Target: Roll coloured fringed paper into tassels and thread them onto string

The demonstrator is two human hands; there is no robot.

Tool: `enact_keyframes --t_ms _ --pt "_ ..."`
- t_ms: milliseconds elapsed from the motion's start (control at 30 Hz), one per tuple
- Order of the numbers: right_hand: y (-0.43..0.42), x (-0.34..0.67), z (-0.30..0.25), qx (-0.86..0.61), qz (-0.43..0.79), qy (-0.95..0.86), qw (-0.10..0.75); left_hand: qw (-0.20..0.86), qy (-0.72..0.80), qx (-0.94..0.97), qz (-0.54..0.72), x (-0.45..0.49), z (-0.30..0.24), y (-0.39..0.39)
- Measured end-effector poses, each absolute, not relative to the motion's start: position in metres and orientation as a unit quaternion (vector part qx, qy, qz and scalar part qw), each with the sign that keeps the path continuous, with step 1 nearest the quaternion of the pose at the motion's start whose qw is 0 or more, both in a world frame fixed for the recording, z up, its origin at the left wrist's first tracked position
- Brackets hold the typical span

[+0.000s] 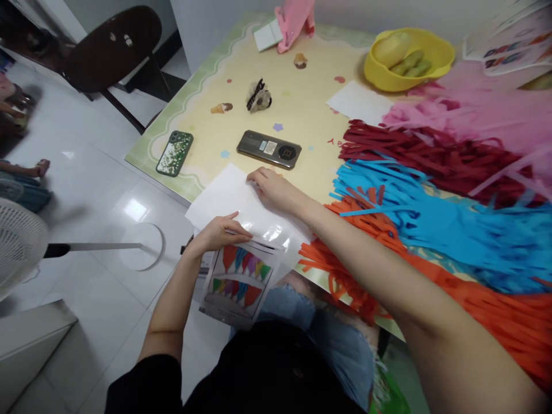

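A printed packet with a picture of colourful bunting hangs over the table's front edge, tilted. My left hand grips its upper edge, fingers bent over the rim. Beyond it lies a white glossy sheet, partly under my right forearm. The curled fingers of my right hand pinch this sheet near its far edge; their tips are partly hidden. Just past that hand rests a dark phone, face down. A green-cased phone lies farther left.
Fringed strips in orange, blue, dark red and pink cover the table's right side. A yellow bowl with fruit, a hair clip and a pink item stand behind. A fan is at left.
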State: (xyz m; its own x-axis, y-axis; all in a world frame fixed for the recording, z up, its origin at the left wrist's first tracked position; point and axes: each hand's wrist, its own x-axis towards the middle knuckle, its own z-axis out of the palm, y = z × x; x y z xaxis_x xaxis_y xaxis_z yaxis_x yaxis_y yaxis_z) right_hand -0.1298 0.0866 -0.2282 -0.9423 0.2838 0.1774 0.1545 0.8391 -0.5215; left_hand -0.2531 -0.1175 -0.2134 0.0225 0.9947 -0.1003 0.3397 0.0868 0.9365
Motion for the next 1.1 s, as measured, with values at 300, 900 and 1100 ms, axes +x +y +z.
enact_keyframes --t_ms 300,900,1100 --pt "0.087 -0.133 -0.228 -0.094 0.249 -0.956 0.125 0.445 0.607 0.545 0.369 -0.253 -0.208 -0.117" --pt "0.087 -0.039 -0.159 -0.252 0.598 -0.669 0.363 0.349 0.628 0.523 0.459 -0.23 -0.145 -0.122" --pt "-0.011 0.069 -0.091 -0.222 0.528 -0.734 0.365 0.229 0.593 0.573 0.517 -0.127 -0.107 -0.122"
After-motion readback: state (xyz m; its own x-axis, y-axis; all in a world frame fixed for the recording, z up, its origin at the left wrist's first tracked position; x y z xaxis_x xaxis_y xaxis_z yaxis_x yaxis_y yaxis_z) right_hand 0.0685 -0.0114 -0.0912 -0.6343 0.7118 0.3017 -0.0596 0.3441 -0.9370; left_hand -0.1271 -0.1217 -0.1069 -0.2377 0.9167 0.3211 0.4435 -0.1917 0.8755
